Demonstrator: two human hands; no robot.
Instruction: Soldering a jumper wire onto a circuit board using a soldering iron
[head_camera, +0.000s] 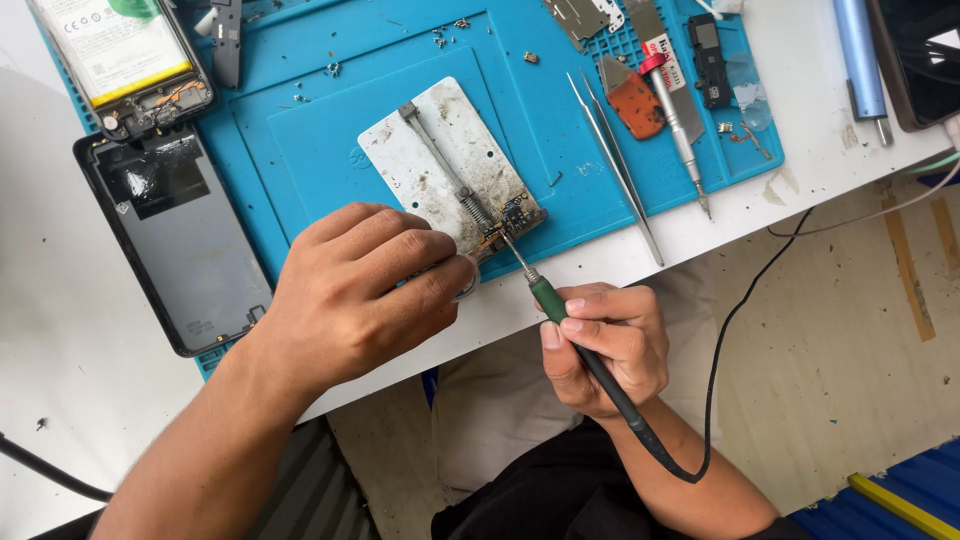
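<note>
White table (60, 330) with a blue mat (300, 130). Right hand (605, 345), fingers closed around a soldering iron (548, 300), tip on a small circuit board (515, 213) clamped in a metal holder (440, 160). Left hand (365, 290), fingers curled, steadies the holder's near edge.

Open blue mat (300, 140) left of the metal holder (450, 165); on its right, tweezers (615, 165) and screwdriver (675, 120) blocking, phone back cover (175, 235) at far left.

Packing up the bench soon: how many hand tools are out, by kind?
Soldering iron, in the right hand: 1
Tweezers: 1
Screwdriver: 1
Blue pen-shaped tool: 1
Total: 4
</note>
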